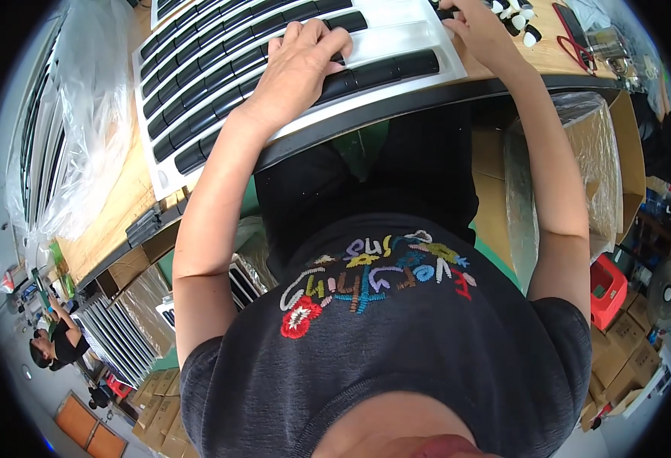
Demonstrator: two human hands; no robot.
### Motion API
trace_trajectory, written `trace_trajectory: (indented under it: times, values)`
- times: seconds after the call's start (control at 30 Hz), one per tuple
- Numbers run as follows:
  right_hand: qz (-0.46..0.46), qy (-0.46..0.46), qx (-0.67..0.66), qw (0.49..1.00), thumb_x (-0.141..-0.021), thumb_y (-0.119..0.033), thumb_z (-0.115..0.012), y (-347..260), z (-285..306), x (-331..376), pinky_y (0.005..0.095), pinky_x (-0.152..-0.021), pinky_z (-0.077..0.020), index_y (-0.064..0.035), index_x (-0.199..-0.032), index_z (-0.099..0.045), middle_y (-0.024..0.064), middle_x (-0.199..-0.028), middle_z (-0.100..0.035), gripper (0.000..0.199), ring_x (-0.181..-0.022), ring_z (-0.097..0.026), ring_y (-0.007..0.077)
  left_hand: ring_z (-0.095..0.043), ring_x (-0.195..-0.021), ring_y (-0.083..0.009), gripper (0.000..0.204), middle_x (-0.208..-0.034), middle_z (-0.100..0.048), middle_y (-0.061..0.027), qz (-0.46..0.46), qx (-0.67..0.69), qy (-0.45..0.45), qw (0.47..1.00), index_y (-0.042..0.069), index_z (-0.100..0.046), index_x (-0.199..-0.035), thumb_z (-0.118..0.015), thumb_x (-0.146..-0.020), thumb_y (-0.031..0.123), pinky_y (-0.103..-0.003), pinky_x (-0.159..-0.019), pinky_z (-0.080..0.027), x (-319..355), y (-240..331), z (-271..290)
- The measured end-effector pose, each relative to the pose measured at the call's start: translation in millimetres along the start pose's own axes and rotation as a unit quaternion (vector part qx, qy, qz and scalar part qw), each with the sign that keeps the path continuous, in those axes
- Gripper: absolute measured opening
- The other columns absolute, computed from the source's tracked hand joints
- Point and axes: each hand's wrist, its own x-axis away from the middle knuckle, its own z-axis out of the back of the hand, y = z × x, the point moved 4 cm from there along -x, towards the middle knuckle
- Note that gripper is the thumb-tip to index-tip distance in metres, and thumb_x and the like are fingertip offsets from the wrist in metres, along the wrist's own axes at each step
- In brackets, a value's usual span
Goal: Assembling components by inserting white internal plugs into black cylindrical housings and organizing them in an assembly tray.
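Note:
A white plastic tray (408, 38) lies on the workbench, its long grooves filled with rows of glossy black cylindrical pieces (385, 72). My left hand (293, 72) rests over the nearer rows with curled fingers. Its thumb and forefinger close around a black cylindrical piece, mostly hidden under them. At the tray's right end, my right hand (480, 34) pinches a small black piece (446, 13), cut off by the upper picture edge. Several loose black and white caps (532, 35) lie just right of that hand.
Red-handled scissors (577, 53) and a glass jar (609, 47) are on the bench at right. Clear plastic sheeting (95, 114) covers stacked trays at left. A plastic-lined carton (580, 153) stands below the bench, near a red stool (606, 290). Another person (68, 340) is far left.

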Motion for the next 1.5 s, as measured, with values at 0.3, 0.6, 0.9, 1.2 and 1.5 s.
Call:
trace_trajectory:
  times: [0.3, 0.6, 0.9, 1.2, 1.5]
  values:
    - [-0.298, -0.019, 0.458, 0.837, -0.090, -0.023, -0.071, -36.4, 1.2, 17.1, 0.0278, -0.059, -0.0399, 0.0008, -0.088, -0.062, 0.0053, -0.067, -0.055, 0.026, -0.061, -0.048, 0.0110, -0.055, -0.103, -0.0297, 0.027, -0.106, -0.057, -0.0139, 0.045, 0.019, 0.052, 0.997, 0.002, -0.063, -0.113, -0.067, -0.088, 0.011, -0.041, -0.091, -0.045, 11.1, -5.6, -2.0]
    - [-0.321, 0.027, 0.190, 0.927, -0.096, -0.021, -0.066, -64.1, -81.1, 15.6, 0.0196, -0.056, -0.0372, -0.0017, -0.092, -0.065, -0.0029, -0.068, -0.056, 0.020, -0.062, -0.047, 0.0033, -0.054, -0.104, -0.0293, 0.026, -0.105, -0.055, -0.0128, 0.022, -0.053, 0.002, 0.998, 0.002, -0.061, -0.114, -0.063, -0.092, 0.014, -0.040, -0.094, -0.044, 6.1, -2.9, 6.1]
    - [-0.324, 0.061, 0.121, 0.936, -0.096, -0.022, -0.065, -69.9, -85.8, 17.7, 0.0185, -0.060, -0.0374, -0.0022, -0.094, -0.063, -0.0037, -0.071, -0.054, 0.020, -0.067, -0.047, 0.0030, -0.060, -0.100, -0.0289, 0.027, -0.112, -0.059, -0.0132, -0.045, -0.005, -0.016, 0.999, 0.004, -0.057, -0.119, -0.061, -0.092, 0.009, -0.038, -0.092, -0.046, -0.1, 10.2, 22.0]
    - [-0.257, -0.039, 0.105, 0.960, -0.099, -0.014, -0.060, -109.0, -99.9, -1.5, 0.0188, -0.064, -0.0361, -0.0034, -0.091, -0.053, -0.0034, -0.073, -0.047, 0.015, -0.069, -0.045, 0.0041, -0.056, -0.079, -0.0039, 0.030, -0.094, -0.060, -0.0007, 0.138, 0.565, 0.136, 0.802, 0.001, -0.054, -0.123, -0.062, -0.098, 0.013, -0.018, -0.070, -0.046, 33.3, 22.3, 8.8]
    - [-0.274, -0.145, 0.103, 0.945, -0.097, -0.010, -0.061, -128.1, -118.2, 9.3, 0.0230, -0.054, -0.0328, -0.0034, -0.086, -0.049, -0.0021, -0.067, -0.043, 0.018, -0.061, -0.042, 0.0053, -0.047, -0.071, -0.0051, 0.021, -0.082, -0.051, 0.0008, 0.157, 0.700, 0.070, 0.693, 0.006, -0.047, -0.112, -0.057, -0.102, 0.021, -0.019, -0.065, -0.043, 46.8, 50.9, 2.0]
